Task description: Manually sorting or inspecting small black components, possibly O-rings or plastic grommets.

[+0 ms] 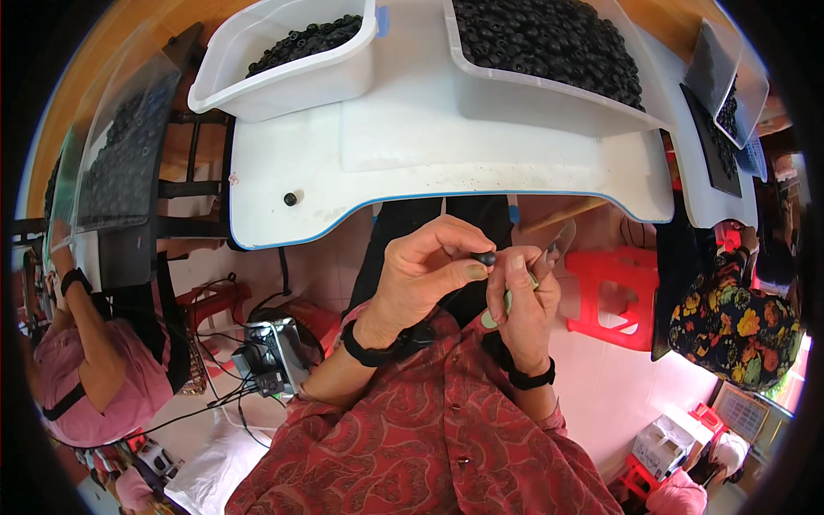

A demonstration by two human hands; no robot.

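L hand (427, 273) curled, thumb & forefinger pinching 1 small black ring piece (485, 257), held just below the bench (446, 184) edge, above the lap. R hand (520, 296) closed round a pale green-handled tool (508, 302), its forefinger touching the same piece. 1 loose black piece (290, 199) lies on the bench, well apart from both hands. 2 white tubs on the bench, both w/ black pieces: left tub (287, 81), right tub (549, 99). 1 red stool (616, 296) near R hand.
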